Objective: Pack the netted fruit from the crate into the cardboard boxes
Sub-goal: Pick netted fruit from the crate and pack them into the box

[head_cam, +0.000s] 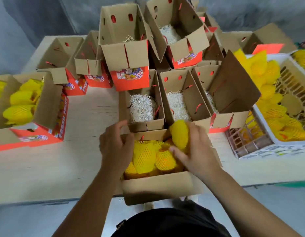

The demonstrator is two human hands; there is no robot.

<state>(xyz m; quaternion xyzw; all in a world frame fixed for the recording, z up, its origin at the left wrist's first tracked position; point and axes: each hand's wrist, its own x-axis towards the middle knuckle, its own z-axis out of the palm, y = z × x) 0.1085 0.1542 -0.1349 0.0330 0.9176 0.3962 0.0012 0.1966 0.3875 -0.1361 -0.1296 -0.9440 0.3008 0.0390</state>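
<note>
An open cardboard box (156, 185) sits at the table's near edge, holding several fruits in yellow foam netting (144, 156). My right hand (194, 151) grips another netted fruit (180, 134) over the box's far right corner. My left hand (114, 144) rests with curled fingers on the box's left wall, holding the flap edge. The white crate (268, 132) at the right holds many more netted fruits (274, 112).
Beyond the near box stand three open boxes lined with pale shredded straw (142, 108). More open boxes with red printed sides (129, 79) are stacked behind. A filled box (45, 106) sits at the left. A pink crate (245, 142) lies under the white one.
</note>
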